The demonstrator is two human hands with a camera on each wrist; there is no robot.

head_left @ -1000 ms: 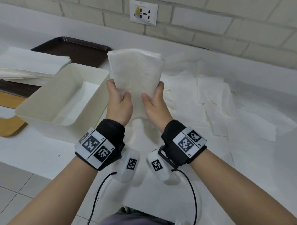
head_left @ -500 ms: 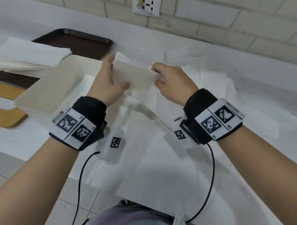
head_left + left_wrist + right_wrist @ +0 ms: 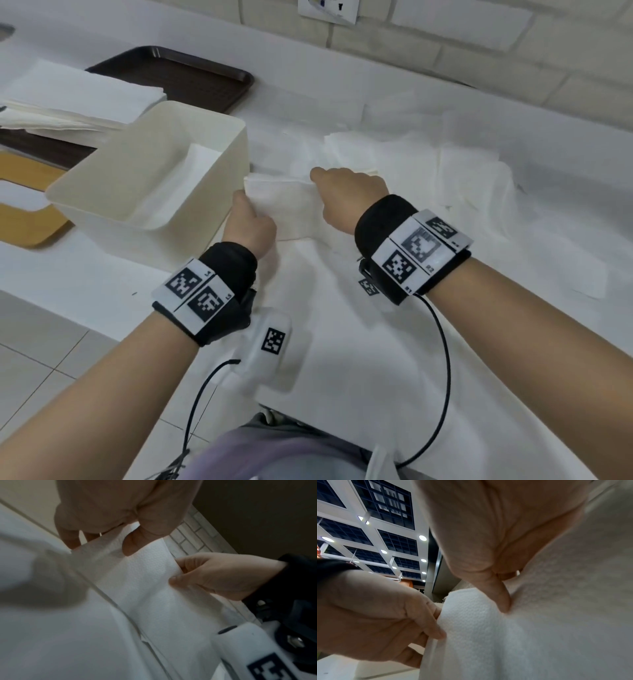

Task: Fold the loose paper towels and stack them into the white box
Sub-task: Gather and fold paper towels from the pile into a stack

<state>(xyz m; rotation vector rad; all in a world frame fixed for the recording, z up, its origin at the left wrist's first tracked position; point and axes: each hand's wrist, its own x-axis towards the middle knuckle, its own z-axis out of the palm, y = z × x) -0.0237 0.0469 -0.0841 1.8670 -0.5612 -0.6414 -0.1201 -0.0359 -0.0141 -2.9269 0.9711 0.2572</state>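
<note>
A folded white paper towel lies low over the table, just right of the white box. My left hand pinches its left edge, thumb on top and fingers below, as the left wrist view shows on the towel. My right hand pinches the right edge, thumb pressed onto the towel. The box holds a folded towel against its right wall. Several loose paper towels are spread over the table on the right.
A stack of paper towels sits on a dark brown tray behind the box. A wooden board lies at the far left. A brick wall with a socket runs behind the table.
The towel was held upright in front of me, then tipped flat and lowered. Both hands came down with it to just right of the box.
</note>
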